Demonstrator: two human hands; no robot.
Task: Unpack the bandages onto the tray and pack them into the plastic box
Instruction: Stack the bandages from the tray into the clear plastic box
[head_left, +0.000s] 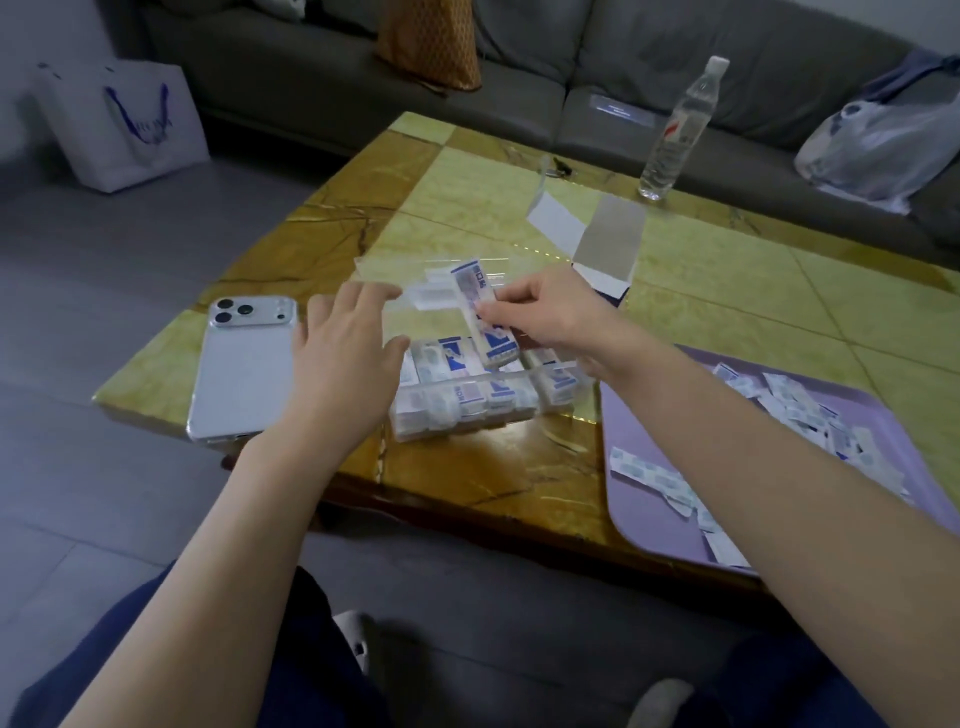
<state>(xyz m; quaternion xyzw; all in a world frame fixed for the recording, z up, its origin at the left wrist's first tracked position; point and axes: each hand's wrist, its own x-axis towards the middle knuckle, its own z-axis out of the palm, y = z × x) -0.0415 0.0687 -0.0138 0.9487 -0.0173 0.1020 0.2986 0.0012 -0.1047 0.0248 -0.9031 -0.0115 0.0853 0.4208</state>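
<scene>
Dark-trousered knees (156, 665) below, right hand (550, 312) pinching bandage stack (471, 286) above plastic box (457, 415), left hand (343, 358) spread wide beside it

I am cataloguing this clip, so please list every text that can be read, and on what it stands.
Nothing reads with certainty.
Bandage strip in the right hand: blue characters, blurred.
Water bottle label: red mark, blurred.
Paper bag: blue print, blurred.
Plastic box contents: print too small.

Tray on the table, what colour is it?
The tray is pale lilac, plainly shown in the head view.
</scene>
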